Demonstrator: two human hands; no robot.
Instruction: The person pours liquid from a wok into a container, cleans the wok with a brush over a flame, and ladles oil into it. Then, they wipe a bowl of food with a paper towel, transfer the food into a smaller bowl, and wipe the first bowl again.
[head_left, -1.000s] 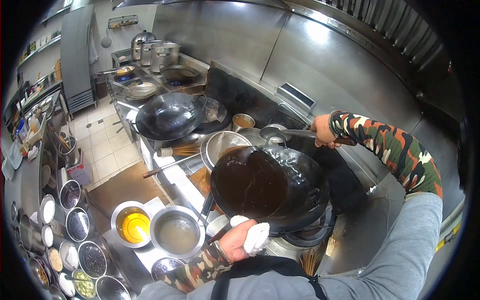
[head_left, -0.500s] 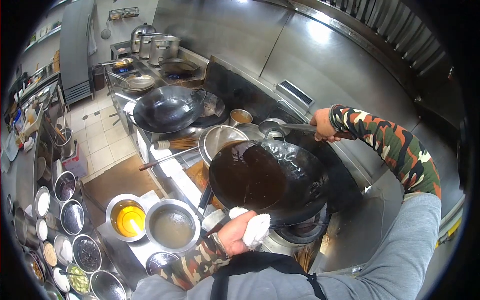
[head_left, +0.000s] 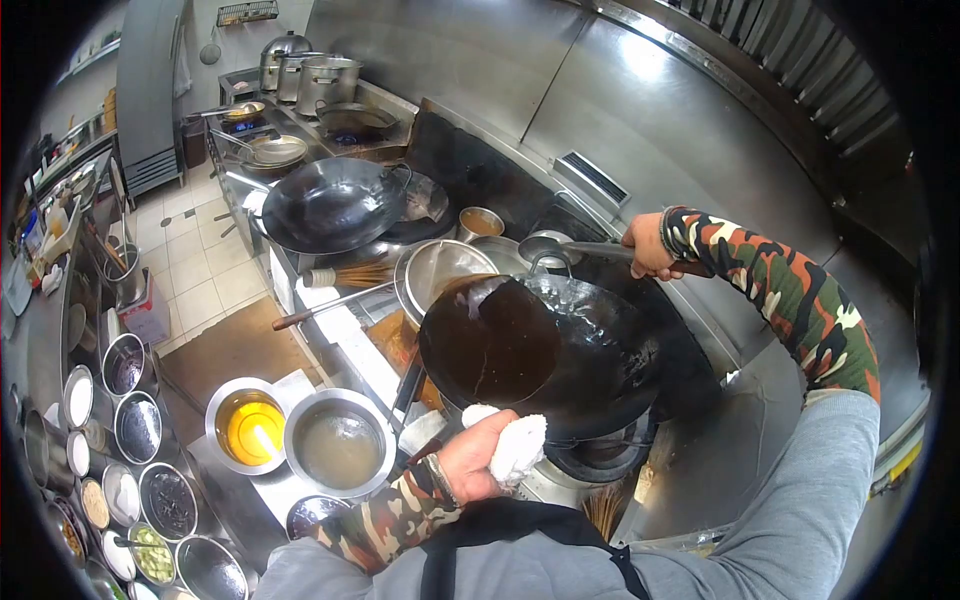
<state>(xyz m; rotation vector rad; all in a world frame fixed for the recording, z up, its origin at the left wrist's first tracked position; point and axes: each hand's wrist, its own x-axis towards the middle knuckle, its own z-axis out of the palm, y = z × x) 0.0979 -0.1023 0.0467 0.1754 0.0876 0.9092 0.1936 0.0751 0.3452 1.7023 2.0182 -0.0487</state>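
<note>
My left hand (head_left: 475, 459) is closed round a folded white cloth (head_left: 518, 450) at the near rim of a large black wok (head_left: 600, 370). Dark liquid (head_left: 500, 345) lies in the left side of the wok, which is tilted that way. My right hand (head_left: 650, 247) grips the handle of a metal ladle (head_left: 590, 248); the ladle's bowl rests beyond the wok's far rim. Just left of the wok a round strainer (head_left: 447, 275) sits over another vessel.
A second wok (head_left: 333, 205) stands farther left, with steel pots (head_left: 328, 80) behind it. At the lower left are a bowl of yellow liquid (head_left: 248, 428), a bowl of cloudy liquid (head_left: 340, 445) and several ingredient containers. A bamboo brush (head_left: 355, 275) lies near the strainer.
The dark liquid has shifted left and covers less of the wok. The view has moved slightly. Both hands keep their holds.
</note>
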